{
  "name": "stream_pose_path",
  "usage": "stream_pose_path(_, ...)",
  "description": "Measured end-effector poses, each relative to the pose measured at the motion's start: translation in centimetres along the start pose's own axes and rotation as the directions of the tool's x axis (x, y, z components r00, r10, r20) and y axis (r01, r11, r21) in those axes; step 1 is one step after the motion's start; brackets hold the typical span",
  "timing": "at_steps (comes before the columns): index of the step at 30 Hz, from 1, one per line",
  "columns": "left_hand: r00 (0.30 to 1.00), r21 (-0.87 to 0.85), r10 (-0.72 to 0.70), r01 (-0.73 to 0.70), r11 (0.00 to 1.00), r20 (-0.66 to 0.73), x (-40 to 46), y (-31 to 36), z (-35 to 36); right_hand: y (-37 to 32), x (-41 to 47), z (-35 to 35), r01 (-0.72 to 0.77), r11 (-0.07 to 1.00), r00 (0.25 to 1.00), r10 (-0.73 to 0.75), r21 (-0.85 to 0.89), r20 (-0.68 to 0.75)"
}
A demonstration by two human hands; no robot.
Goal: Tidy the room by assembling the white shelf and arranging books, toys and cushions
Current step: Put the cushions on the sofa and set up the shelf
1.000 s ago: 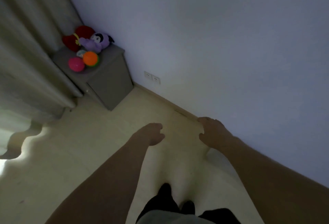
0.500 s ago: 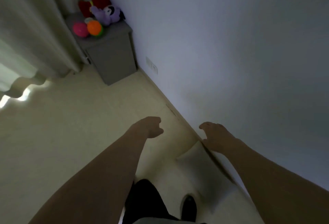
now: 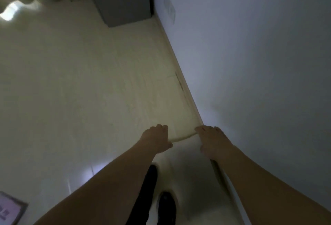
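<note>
1. Task item: a white panel (image 3: 188, 155), probably part of the shelf, stands low against the wall (image 3: 250, 63), its top edge directly under both hands.
2. Left hand (image 3: 157, 139): its grip curls over the panel's top edge at the near corner, thumb on the near face.
3. Right hand (image 3: 213, 140): rests on the same edge beside the wall, fingers bent over it. Whether this grip is fully closed cannot be told; the picture is dim and blurred.
4. Handling, as a judgement: the panel looks flat, stiff and smooth-faced, likely light enough for two hands but awkward in length. Hold the top edge with hands apart, as now, to stop it swinging.
5. Materials: pale smooth floor (image 3: 89, 90); matt painted wall; a grey box-shaped cabinet (image 3: 123, 1) well beyond the hands.
6. Dark shoes (image 3: 166, 205) stand below the grip, beside the panel's foot.
</note>
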State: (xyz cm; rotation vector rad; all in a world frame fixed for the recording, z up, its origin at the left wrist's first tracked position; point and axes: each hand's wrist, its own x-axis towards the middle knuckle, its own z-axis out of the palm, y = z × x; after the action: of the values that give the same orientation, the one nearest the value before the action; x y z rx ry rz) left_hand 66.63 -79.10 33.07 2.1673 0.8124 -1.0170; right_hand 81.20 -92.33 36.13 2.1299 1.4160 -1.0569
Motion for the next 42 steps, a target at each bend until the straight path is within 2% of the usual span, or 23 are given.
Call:
stream_pose_path(3,0.998,0.085,0.047,-0.05,0.995,0.029,9.8,-0.1,7.8,3.6,8.9,9.1,-0.027,0.999,0.999,0.028,-0.032,0.031)
stream_pose_path(8,0.998,0.088,0.058,-0.059,0.994,0.012,23.6,-1.8,17.4,7.6,21.7,20.7,-0.095,0.992,0.979,0.107,-0.078,0.175)
stream_pose_path(11,0.997,0.034,0.05,-0.052,0.998,0.06,30.3,-2.8,22.6,8.8,28.5,26.4,-0.075,0.989,0.977,0.098,-0.128,0.19)
stream_pose_path(14,0.99,0.009,0.058,-0.059,0.998,0.128,34.4,-3.1,27.4,9.6,32.8,29.0,-0.057,0.979,0.952,0.112,-0.196,0.284)
stream_pose_path(17,0.991,-0.049,0.063,-0.057,0.997,0.119,35.9,-3.6,29.9,10.0,35.8,29.6,-0.037,0.963,0.895,0.152,-0.268,0.419)
stream_pose_path(19,0.989,-0.09,0.095,-0.085,0.992,0.116,35.3,-3.9,30.2,9.5,36.1,29.9,-0.003,0.977,0.853,0.113,-0.211,0.509)
stream_pose_path(21,0.982,-0.103,0.11,-0.095,0.99,0.154,33.2,-4.2,29.6,8.4,34.4,29.4,0.054,0.978,0.854,0.06,-0.203,0.516)
stream_pose_path(24,0.985,-0.111,0.092,-0.076,0.991,0.143,28.0,-5.0,26.6,5.9,30.0,25.6,0.109,0.973,0.9,-0.009,-0.204,0.435)
stream_pose_path(29,0.997,-0.002,0.072,-0.072,0.997,0.004,17.0,-6.0,17.9,0.7,21.1,17.1,0.144,0.976,0.948,-0.089,-0.161,0.304)
stream_pose_path(34,0.981,0.053,0.047,-0.038,0.998,-0.189,0.8,-6.5,7.7,-6.2,8.4,4.9,0.226,0.952,0.974,-0.222,-0.207,0.045)
stream_pose_path(38,0.911,0.061,0.018,0.008,0.998,-0.413,-14.4,-7.2,0.7,-12.3,-3.7,-4.0,0.246,0.953,0.95,-0.274,-0.179,-0.151)
stream_pose_path(42,0.788,0.063,-0.023,0.078,0.995,-0.615,-27.9,-8.6,-4.4,-18.8,-13.8,-12.1,0.267,0.93,0.886,-0.34,-0.251,-0.316)
